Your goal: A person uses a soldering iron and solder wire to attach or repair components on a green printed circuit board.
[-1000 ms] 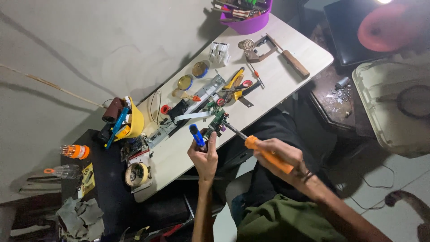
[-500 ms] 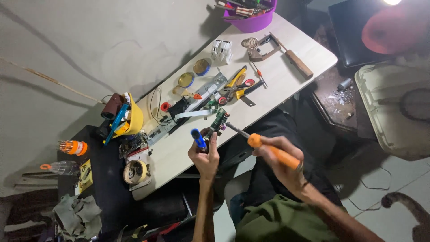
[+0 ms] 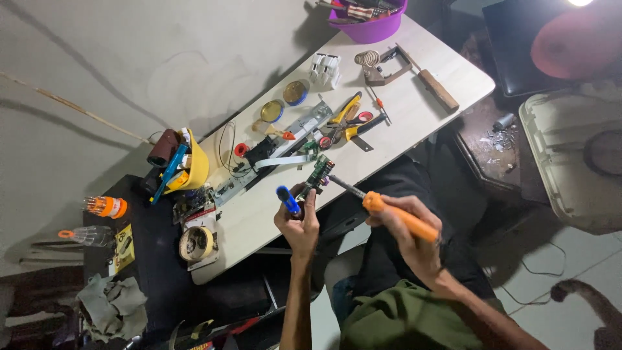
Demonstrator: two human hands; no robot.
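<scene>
My left hand [image 3: 299, 223] holds a small green circuit board [image 3: 317, 174] upright over the near edge of the white table [image 3: 414, 104], together with a blue-handled tool [image 3: 287, 199]. An orange-handled soldering iron [image 3: 395, 215] is gripped in my right hand [image 3: 408, 236], and its metal tip touches the side of the board. Both hands hover just off the table's near edge, above my lap.
On the table lie yellow-handled pliers [image 3: 346, 109], red-handled cutters [image 3: 353, 120], two round tins [image 3: 272, 110], a wooden-handled hammer [image 3: 431, 83] and a purple bowl [image 3: 369, 26]. A yellow cup of tools [image 3: 188, 165], a tape roll [image 3: 195, 243] and a rag [image 3: 110, 304] sit at the left.
The view has shifted slightly. My hands keep the board and the soldering iron together, with the iron's tip staying against the board.
</scene>
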